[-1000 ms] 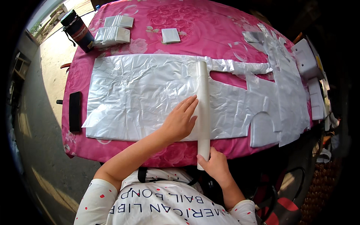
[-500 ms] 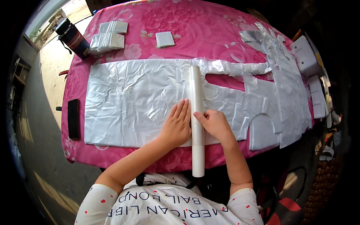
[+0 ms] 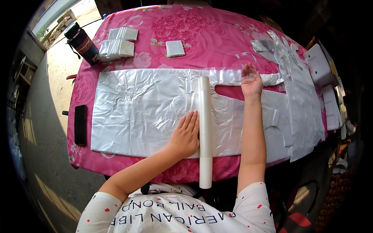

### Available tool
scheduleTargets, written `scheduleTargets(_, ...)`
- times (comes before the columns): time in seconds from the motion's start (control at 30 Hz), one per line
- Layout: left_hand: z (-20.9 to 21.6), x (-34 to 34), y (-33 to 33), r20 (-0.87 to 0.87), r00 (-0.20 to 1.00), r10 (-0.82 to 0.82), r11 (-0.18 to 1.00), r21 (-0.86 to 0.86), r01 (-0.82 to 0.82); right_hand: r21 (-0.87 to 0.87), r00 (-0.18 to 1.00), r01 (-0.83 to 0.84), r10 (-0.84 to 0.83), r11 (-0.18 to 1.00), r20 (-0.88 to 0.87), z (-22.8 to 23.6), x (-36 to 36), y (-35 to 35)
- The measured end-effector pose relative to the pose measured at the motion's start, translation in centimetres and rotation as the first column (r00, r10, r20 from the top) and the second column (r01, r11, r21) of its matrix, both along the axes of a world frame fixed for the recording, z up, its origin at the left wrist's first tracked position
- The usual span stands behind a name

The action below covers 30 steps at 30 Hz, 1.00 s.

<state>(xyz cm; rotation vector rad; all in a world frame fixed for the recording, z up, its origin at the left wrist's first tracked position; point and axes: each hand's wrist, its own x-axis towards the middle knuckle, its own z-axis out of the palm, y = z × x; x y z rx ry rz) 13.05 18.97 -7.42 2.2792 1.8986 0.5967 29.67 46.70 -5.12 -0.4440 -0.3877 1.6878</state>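
Observation:
A thin, shiny white plastic sheet [image 3: 136, 112] lies spread across the table, creased, with a long cutout and strap-like strips toward its right part. A pale cylindrical roll [image 3: 206, 136] lies on it, pointing away from me, its near end jutting past the table edge. My left hand [image 3: 184, 134] rests flat on the sheet with fingers stretched out, right against the roll's left side. Off the roll, my right hand [image 3: 251, 82] reaches to the far strip beside the cutout. Its fingers are extended and slightly blurred, and nothing shows in them.
A pink flowered cloth [image 3: 178, 23] covers the table. Stacks of folded plastic packets [image 3: 117, 48], a single packet [image 3: 175, 48] and a dark flask [image 3: 82, 44] stand farther back. A black oblong object [image 3: 80, 125] lies at the left edge; white containers [image 3: 320, 62] stand right.
My right hand has left the roll and moved forward and right, over the far strip, its fingers opening out. My left hand stays beside the roll. The whole view has shifted slightly.

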Motion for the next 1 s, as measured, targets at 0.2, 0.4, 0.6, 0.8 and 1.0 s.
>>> scheduleTargets(0.2, 0.1, 0.4, 0.2, 0.024, 1.000, -0.017, 1.000, 0.006, 0.016, 0.175, 0.941, 0.291, -0.314, 0.940, 0.122, 7.8, 7.7, 2.6)
scheduleTargets(0.4, -0.4, 0.0, -0.1, 0.029, 1.000, 0.001, 1.000, 0.000, -0.001, 0.533, 0.826, -0.277, -0.085, 0.800, 0.557, 15.0, -8.9, -9.5)
scheduleTargets(0.6, -1.8, 0.9, 0.3, 0.077, 0.997, -0.019, 0.983, 0.181, 0.004, 0.466, 0.396, -0.795, -0.249, 0.388, 0.884, 4.3, -25.3, -23.0)
scheduleTargets(0.8, -2.6, 0.7, 0.9, -0.051, 0.999, 0.007, 0.995, 0.104, -0.002, 0.144, 0.062, -0.975, -0.417, 0.168, 0.907, -1.3, -28.7, -27.4)
scheduleTargets(1.0, -1.7, 0.0, 1.4, 0.357, 0.934, -0.005, 0.983, 0.173, -0.060, 0.400, 0.293, -0.894, -0.415, 0.201, 0.861, 3.6, -17.4, -25.0)
